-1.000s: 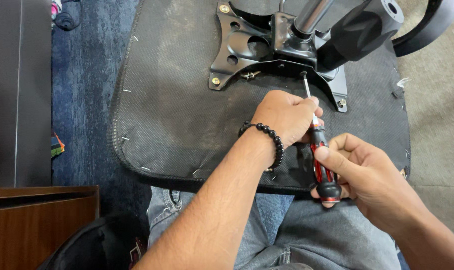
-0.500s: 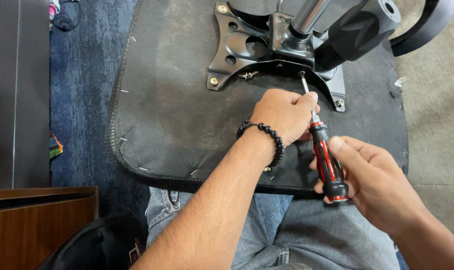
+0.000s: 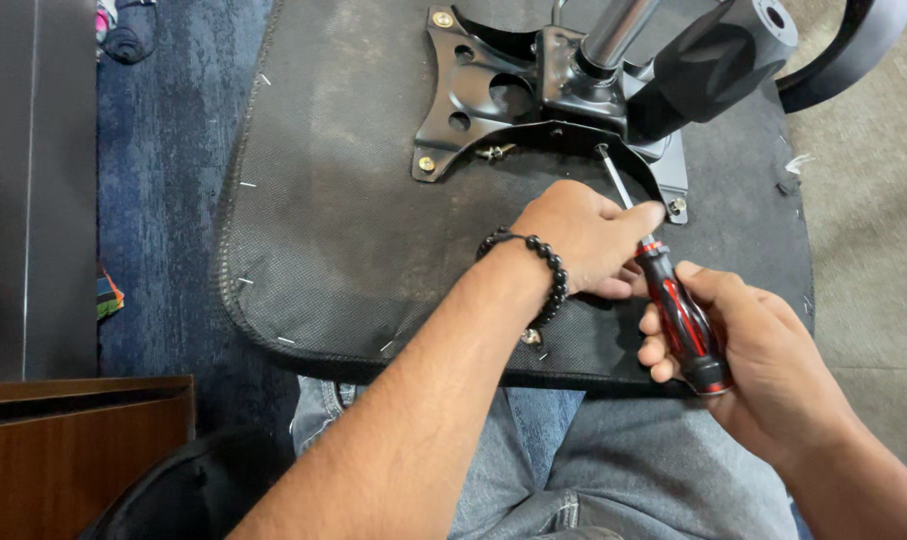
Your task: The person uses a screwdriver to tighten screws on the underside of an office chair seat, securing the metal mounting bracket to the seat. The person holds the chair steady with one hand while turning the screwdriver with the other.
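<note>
The right hand [image 3: 748, 350] is wrapping its fingers tightly around the red and black handle of a screwdriver [image 3: 678, 315], gripping it low and to the right of the middle of the view, while the left hand [image 3: 583, 235] is closing its fingertips on the upper end of that handle, where the thin metal shaft is coming out. The shaft is slanting up and to the left, and its tip is meeting the edge of a black metal plate [image 3: 473, 110], right beside the shiny steel post [image 3: 618, 35] that is rising from the plate's middle. Whether the tip is sitting in a screw head cannot be told. The plate is lying on the black fabric underside of a chair seat [image 3: 343, 220], which is resting upside down across the person's lap, on blue jeans [image 3: 573, 460]. Brass-coloured bolts [image 3: 426, 164] are showing at the plate's left corners. A string of dark beads, a bracelet [image 3: 543, 270], is circling the left wrist. Small white staples are dotting the seat's stitched edge. A brown wooden cabinet [image 3: 73, 450] is standing at the lower left, on blue carpet [image 3: 163, 200], and a small multicoloured object, too cut off to identify, is peeking out at the left edge
</note>
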